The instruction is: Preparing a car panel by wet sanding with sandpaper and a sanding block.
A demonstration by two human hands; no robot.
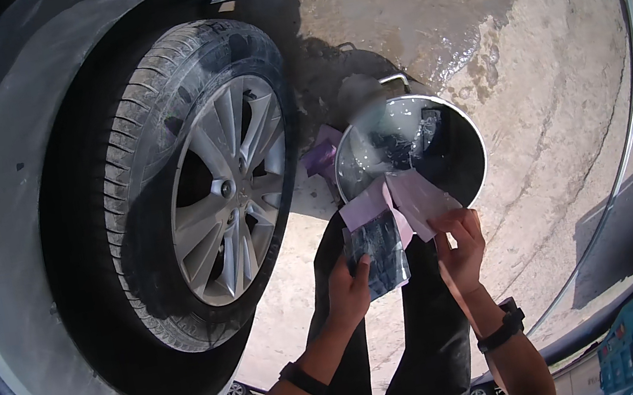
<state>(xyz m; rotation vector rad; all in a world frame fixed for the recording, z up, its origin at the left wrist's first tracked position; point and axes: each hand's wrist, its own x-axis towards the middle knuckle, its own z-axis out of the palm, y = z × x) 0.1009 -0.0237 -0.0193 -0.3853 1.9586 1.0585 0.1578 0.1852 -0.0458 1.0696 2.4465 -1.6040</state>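
One dark sheet (381, 260) gripped in the left hand (350, 288) | and pink paper (422, 201) pinched by the right hand (461, 247) | both just before the bucket (464, 141) | light, even hold should best prevent tearing!

Concrete ground (532, 186): bucket (465, 146), purple sheet (320, 158)

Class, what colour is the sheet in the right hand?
The sheet is pale pinkish-purple, best seen in the head view.
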